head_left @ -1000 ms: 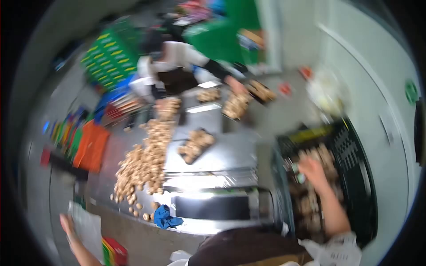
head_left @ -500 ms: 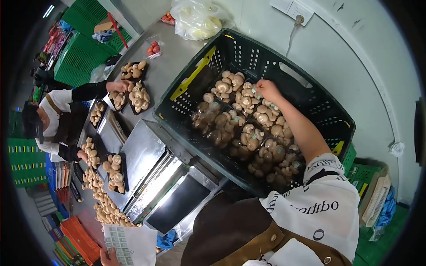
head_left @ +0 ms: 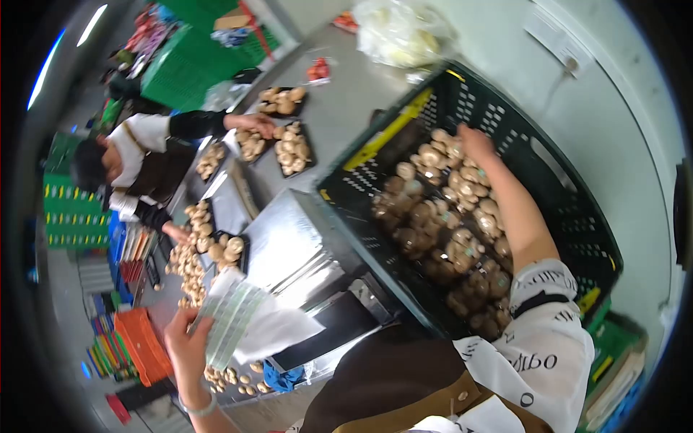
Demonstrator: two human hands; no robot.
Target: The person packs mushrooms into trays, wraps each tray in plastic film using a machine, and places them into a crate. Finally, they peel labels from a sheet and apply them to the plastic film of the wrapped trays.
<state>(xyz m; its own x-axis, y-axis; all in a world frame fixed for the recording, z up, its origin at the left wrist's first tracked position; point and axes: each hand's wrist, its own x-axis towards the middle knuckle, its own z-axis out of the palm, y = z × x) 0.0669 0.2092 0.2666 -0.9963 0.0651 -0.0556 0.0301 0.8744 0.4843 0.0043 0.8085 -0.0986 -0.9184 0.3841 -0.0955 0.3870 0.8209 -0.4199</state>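
Observation:
My left hand [head_left: 189, 339] is closed on a white sheet of green labels [head_left: 234, 317], held up at the lower left. My right hand [head_left: 474, 144] reaches into a dark green crate [head_left: 346, 238], at the far end of the packed mushrooms [head_left: 462, 187] inside. Its fingers point down beside the uppermost pack, and their tips are blurred, so what they hold, if anything, cannot be made out. Several packs in the crate carry small green labels.
A metal wrapping machine [head_left: 289, 224] stands left of the crate. Beyond it, a co-worker [head_left: 144, 155] handles mushrooms in black trays [head_left: 292, 151]. Loose mushrooms [head_left: 188, 270], a clear plastic bag [head_left: 401, 32] and an orange crate [head_left: 143, 346] are also in view.
The view has turned, shifting the scene rightward. My left hand has risen with the label sheet. My right hand has moved from the labelled pack towards the crate's far end.

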